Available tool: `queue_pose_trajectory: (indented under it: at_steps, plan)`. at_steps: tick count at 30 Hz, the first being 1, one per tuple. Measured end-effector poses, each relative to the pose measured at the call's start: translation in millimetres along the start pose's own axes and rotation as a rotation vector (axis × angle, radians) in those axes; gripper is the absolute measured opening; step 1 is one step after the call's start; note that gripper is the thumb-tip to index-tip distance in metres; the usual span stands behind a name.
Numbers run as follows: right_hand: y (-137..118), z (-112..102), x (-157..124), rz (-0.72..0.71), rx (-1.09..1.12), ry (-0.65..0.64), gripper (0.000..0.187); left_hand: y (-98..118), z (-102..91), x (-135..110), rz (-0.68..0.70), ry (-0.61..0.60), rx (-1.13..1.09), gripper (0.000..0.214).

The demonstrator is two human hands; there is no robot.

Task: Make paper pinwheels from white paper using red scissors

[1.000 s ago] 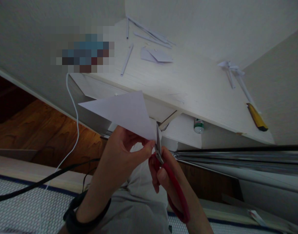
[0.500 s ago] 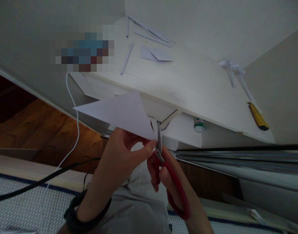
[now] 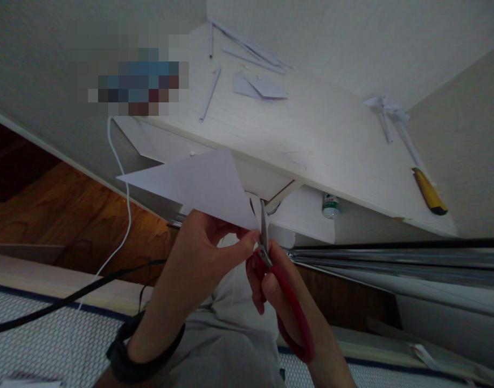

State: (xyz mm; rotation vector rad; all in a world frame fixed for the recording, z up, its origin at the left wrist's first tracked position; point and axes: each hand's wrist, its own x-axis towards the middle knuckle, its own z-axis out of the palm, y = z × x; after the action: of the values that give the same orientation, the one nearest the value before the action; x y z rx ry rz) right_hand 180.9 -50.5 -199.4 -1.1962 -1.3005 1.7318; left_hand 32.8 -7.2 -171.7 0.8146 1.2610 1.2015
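Observation:
My left hand (image 3: pixel 202 258) pinches the lower right corner of a folded white paper triangle (image 3: pixel 194 183), held up in front of the desk edge. A dark band sits on that wrist. My right hand (image 3: pixel 279 285) is wrapped round the red handles of a pair of scissors (image 3: pixel 271 258). The blades point upward and bite into the paper's right edge just beside my left thumb.
A white desk (image 3: pixel 319 140) carries rolled paper sticks (image 3: pixel 210 94), folded paper pieces (image 3: pixel 261 86), more paper rolls (image 3: pixel 388 116) and a yellow utility knife (image 3: pixel 430 193). A small bottle (image 3: pixel 330 206) stands under the desk. White and black cables (image 3: pixel 121 215) hang at the left over a wooden floor.
The paper and both hands have risen slightly, and the scissor blades have crept a little further up the paper's right edge.

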Motion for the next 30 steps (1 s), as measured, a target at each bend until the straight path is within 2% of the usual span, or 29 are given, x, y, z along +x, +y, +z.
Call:
queue_pose_trajectory:
  at_steps: [6, 10, 18, 23, 30]
  plan:
    - [-1.4, 1.0, 1.1, -0.008, 0.031, -0.014, 0.039, 3.5, -0.9, 0.0, -0.023, -0.028, 0.019, 0.018]
    - [-2.0, 0.1, 0.8, -0.007, 0.021, -0.018, 0.040, 2.1, -1.5, 1.6, -0.040, 0.001, 0.021, 0.020]
    - [-4.4, 0.6, 2.8, 0.013, -0.015, 0.008, 0.043, 2.1, -3.5, 3.7, -0.005, -0.006, 0.013, 0.021]
    - [2.4, -1.0, 0.9, 0.018, 0.004, 0.013, 0.042, -0.1, -5.5, 5.3, -0.040, -0.019, -0.040, 0.028]
    - [8.5, -1.5, 0.0, 0.003, 0.028, 0.015, 0.042, -4.3, -6.9, 4.9, -0.029, -0.032, -0.065, 0.028]
